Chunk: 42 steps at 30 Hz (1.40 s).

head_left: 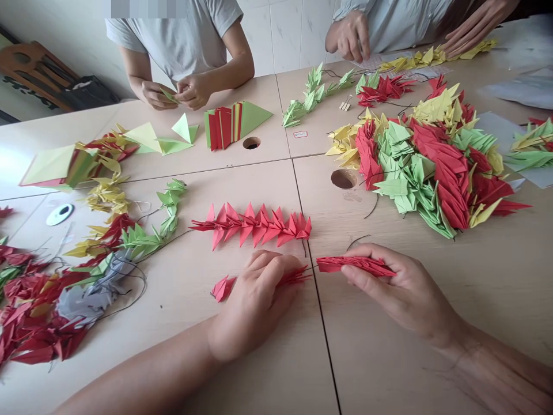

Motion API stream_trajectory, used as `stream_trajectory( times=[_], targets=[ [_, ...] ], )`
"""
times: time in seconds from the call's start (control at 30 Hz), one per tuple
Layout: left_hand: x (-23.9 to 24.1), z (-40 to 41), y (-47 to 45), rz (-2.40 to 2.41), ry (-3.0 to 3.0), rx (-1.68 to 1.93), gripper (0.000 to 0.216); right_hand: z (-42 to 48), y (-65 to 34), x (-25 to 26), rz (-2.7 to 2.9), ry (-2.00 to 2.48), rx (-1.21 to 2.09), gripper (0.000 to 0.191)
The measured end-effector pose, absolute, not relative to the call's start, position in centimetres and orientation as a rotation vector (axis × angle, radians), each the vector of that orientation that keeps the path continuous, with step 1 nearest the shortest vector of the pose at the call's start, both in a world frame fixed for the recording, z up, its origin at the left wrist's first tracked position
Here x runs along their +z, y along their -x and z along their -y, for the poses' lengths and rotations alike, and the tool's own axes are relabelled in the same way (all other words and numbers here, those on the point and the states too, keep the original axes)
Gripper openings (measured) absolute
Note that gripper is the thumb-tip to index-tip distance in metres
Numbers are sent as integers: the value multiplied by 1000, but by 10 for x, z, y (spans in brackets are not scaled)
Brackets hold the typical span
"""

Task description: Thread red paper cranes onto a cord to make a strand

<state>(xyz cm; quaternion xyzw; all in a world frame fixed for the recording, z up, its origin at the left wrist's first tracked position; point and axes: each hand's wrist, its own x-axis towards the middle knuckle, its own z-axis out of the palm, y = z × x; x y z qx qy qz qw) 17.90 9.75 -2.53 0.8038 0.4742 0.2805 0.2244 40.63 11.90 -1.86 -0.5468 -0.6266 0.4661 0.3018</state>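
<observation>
My left hand (263,305) is closed around a bunch of red folded paper cranes; their pointed tips (297,276) stick out to its right, and one red crane (223,288) shows at its left. Between thumb and fingers, my right hand (397,288) grips a flat stack of red paper cranes (356,265). A thin dark thread spans the small gap between the two bunches. Just beyond my left hand, a strung row of red cranes (254,225) lies spread out on the table.
A large heap of red, green and yellow crane strings (425,167) lies at the right. More strings (38,311) pile up at the left. Folded paper sheets (233,124) stand near two table holes. Across the table, two people's hands (194,91) handle paper pieces.
</observation>
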Motion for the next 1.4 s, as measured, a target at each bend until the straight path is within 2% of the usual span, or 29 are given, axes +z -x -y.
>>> stream_trajectory(
  times=[0.27,0.63,0.93,1.4],
  targets=[
    [-27,-96,-178,-1256,-2077,804,34,-119,-409,-18,1763,1374,1243,19],
    [-25,-95,-178,-1189,-2243,772,36,-118,-407,-17,1935,1150,1114,10],
    [-24,-96,-179,-1233,-2256,806,38,-118,-409,-16,1783,1266,966,7],
    [-24,-95,-180,-1228,-2112,869,38,-118,-409,-20,1903,1137,1079,9]
  ],
)
